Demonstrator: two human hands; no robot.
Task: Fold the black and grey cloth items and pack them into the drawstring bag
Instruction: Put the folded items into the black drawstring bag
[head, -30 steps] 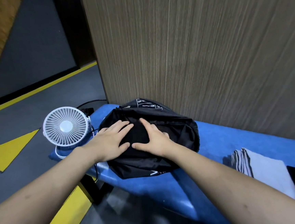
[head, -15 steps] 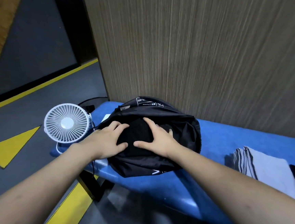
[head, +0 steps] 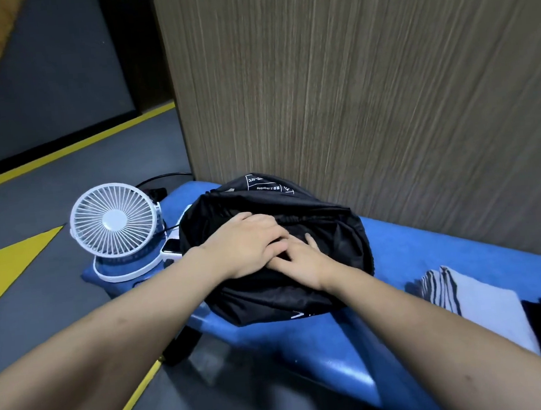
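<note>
While both hands [head: 266, 251] press flat, open-palmed, the crumpled black drawstring bag [head: 327, 232] bulges roundly.

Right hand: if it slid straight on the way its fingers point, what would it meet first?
The right hand points up-left across the black drawstring bag, and its fingers already touch the left hand lying over them. So it would meet the left hand first; the white fan stands farther left.

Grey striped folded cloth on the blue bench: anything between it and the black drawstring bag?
Nothing on the bench between the grey striped folded cloth and black drawstring bag. Both hands, left and right, cover the bag's opening.
</note>
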